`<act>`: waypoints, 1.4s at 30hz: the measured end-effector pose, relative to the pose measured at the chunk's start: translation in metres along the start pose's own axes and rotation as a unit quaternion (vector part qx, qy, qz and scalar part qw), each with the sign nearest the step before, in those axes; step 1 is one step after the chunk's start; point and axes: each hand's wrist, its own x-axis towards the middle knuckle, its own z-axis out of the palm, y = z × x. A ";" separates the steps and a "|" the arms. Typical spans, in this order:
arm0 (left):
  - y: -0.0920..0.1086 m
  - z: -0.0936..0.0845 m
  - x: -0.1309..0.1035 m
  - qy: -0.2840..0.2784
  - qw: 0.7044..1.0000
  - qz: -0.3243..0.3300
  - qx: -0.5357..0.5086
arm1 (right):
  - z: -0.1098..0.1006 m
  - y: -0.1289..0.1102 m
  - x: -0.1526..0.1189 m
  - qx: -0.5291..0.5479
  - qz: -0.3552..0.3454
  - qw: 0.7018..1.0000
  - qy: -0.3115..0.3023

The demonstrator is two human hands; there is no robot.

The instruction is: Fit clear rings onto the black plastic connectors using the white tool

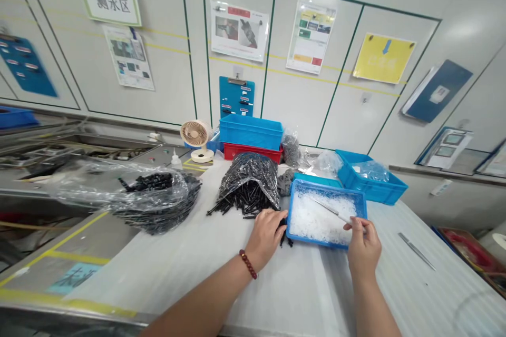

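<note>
My right hand [364, 246] is closed around a thin pointed metal pick [332, 211], whose tip lies over small white, ring-like pieces [316, 217]. These pieces fill a shallow blue tray [290, 210], which looks tilted on the table. At the tray's left side is my left hand [265, 234], its fingers curled against the edge. Just behind that hand, a clear plastic bag [250, 168] spills many black rod-like parts [249, 197]. A few more black parts [286, 241] show between my left hand and the tray.
Metal tweezers [417, 251] lie on the white-covered table [221, 279] to the right. Another bag of black parts [158, 202] sits left. Behind stand a small fan [195, 134], stacked blue [251, 132] and red bins [253, 152], and a blue bin [371, 184] holding clear plastic.
</note>
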 end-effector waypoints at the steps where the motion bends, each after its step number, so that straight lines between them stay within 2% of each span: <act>1: 0.000 0.000 0.000 0.001 1.000 0.001 0.001 | 0.000 0.000 -0.001 0.011 0.001 1.000 -0.003; 4: 0.001 0.000 0.001 -0.004 1.000 -0.003 0.011 | 0.000 0.000 -0.003 0.035 -0.014 0.999 -0.021; 11: 0.001 -0.001 0.002 -0.032 0.998 0.008 0.045 | 0.007 0.000 -0.012 0.075 -0.106 0.982 -0.140; 14: 0.001 -0.001 0.003 -0.052 0.998 0.022 0.038 | 0.007 -0.004 -0.015 0.072 -0.112 0.977 -0.166; 19: 0.005 0.001 0.000 -0.064 0.995 0.071 0.035 | 0.008 -0.012 -0.020 0.062 -0.086 0.977 -0.185; 26: 0.010 0.010 -0.010 -0.059 0.989 0.121 0.065 | 0.012 -0.016 -0.030 0.082 -0.143 0.968 -0.189; 32: 0.006 0.021 -0.012 -0.080 0.982 0.134 0.108 | 0.019 -0.006 -0.036 0.047 -0.191 0.954 -0.226; 35: 0.006 0.025 -0.013 -0.072 0.983 0.128 0.106 | 0.023 -0.006 -0.038 0.044 -0.220 0.946 -0.236; 42: 0.010 0.023 -0.009 -0.077 0.986 0.102 0.104 | 0.024 -0.015 -0.036 0.035 -0.238 0.939 -0.246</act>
